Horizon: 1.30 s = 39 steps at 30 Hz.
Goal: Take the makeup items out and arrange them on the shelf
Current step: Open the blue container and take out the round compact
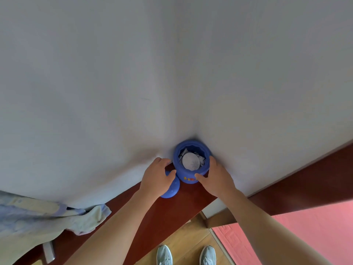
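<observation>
Our right hand (214,176) wraps the right side of the open blue jar (188,173), thumb on its front. Our left hand (157,175) curls over the blue lid (171,190), which lies on the red-brown shelf (166,213) just left of the jar. Between our two hands, the makeup items (191,160), a round white disc topmost, sit inside the jar.

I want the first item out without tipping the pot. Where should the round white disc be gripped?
Pinch the round white disc across its rim, reaching straight down through the open mouth of the blue pot. Its walls enclose the disc, leaving only the top free; the right hand grips the pot.
</observation>
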### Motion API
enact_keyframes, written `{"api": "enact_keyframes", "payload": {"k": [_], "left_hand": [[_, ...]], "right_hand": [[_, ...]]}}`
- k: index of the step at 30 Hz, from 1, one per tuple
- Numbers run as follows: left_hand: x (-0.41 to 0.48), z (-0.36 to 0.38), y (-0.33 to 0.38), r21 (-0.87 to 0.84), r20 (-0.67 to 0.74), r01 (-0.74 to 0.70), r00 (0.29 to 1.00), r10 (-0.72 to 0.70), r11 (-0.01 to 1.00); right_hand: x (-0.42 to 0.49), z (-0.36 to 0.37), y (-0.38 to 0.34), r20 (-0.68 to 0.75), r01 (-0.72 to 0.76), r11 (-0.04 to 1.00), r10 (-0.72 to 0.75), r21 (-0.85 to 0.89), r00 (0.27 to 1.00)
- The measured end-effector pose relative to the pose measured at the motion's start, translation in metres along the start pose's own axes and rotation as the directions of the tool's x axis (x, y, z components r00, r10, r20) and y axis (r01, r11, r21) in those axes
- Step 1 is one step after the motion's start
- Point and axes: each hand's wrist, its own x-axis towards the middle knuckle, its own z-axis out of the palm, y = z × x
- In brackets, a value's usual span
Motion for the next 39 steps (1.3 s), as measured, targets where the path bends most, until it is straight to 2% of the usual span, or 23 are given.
{"api": "enact_keyframes", "payload": {"k": [5,17,27,35,39], "left_hand": [[0.02,-0.01,0.035,-0.056,0.067,-0.095,0.993,0.099,0.994],[0.073,0.013,0.071,0.083,0.345,-0.09,0.937,0.056,0.993],[0.084,0.028,0.079,0.069,0.421,-0.041,0.907,0.008,0.997],[0.09,0.034,0.078,0.05,0.445,-0.006,0.895,-0.017,0.999],[0.092,0.036,0.076,0.095,0.477,-0.021,0.878,-0.027,0.995]], "right_hand": [[0.0,-0.001,0.0,0.003,0.001,1.0,-0.001,0.011,1.0],[0.0,0.002,0.003,-0.056,0.031,0.995,-0.026,0.094,0.998],[0.002,0.004,0.005,-0.055,0.015,0.994,-0.009,0.105,0.998],[0.001,0.003,0.006,-0.073,0.009,0.981,0.005,0.193,0.997],[-0.001,0.004,0.007,-0.086,0.015,0.974,0.005,0.224,0.996]]}}
